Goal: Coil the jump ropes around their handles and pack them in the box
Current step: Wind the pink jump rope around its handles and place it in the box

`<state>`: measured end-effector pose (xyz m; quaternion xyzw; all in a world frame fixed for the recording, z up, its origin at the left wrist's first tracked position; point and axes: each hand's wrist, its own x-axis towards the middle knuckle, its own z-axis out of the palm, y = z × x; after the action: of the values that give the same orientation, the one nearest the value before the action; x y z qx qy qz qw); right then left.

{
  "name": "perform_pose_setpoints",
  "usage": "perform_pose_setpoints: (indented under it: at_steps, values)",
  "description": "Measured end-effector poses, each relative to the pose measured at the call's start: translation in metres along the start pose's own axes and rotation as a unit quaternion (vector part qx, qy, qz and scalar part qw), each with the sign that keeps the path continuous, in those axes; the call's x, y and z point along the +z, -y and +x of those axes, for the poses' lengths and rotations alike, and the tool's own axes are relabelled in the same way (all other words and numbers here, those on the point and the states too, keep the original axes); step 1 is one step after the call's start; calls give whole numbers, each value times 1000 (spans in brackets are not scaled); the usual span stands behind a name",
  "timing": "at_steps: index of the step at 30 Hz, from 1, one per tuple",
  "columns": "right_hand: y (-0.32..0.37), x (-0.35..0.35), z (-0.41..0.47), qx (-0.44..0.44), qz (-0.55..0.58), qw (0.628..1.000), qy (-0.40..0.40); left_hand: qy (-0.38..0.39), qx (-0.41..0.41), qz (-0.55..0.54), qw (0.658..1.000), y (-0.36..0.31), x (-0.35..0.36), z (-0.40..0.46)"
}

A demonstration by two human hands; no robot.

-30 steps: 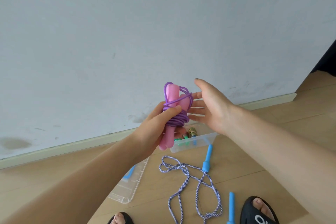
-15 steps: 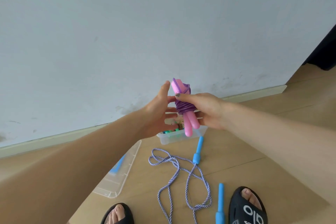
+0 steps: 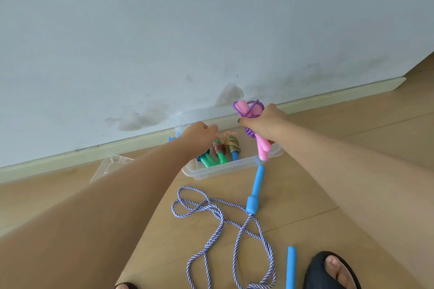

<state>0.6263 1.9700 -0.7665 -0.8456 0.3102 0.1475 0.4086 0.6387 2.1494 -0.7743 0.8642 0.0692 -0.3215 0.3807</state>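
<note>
The right hand point(image 3: 265, 124) now grips the coiled pink rope point(image 3: 252, 124) alone, fingers curled round its purple windings, handle ends pointing down over the right end of the clear box point(image 3: 225, 168). A second ago the left hand held the bundle; half a second ago it passed across, and both arms have since dropped toward the floor. The left hand point(image 3: 199, 136) hovers over the box's left end with fingers loosely curled, holding nothing that shows. That puts coiling of this rope behind and packing at hand. Between the hands, three wound ropes point(image 3: 220, 150) already lie in the box; open room shows to their right, directly beneath the pink handles, though the near rim sits just under their tips. Nearer the person than both hands, the blue rope point(image 3: 254, 195) sprawls uncoiled on the floor. The lid point(image 3: 110, 164) lies left of the left arm.
</note>
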Motion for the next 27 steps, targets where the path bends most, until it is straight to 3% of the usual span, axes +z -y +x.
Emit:
perform_pose_setpoints:
  at_steps: [8, 12, 19, 24, 27]
  values:
    - [-27, 64, 91, -30, -226, 973, -46, 51, 32, 103, 993, 23, 62, 77]
    - [-58, 88, 106, -22, -318, 948, -24, 79, 56, 182, 979, 46, 78, 93]
    - [-64, 94, 110, -53, -421, 905, -22, 52, 70, 238, 967, 64, 83, 104]
    - [-58, 90, 103, -25, -433, 901, -14, 48, 82, 257, 962, 65, 79, 107]
    - [-41, 78, 84, -72, -473, 878, -4, 27, 101, 287, 952, 59, 73, 99]
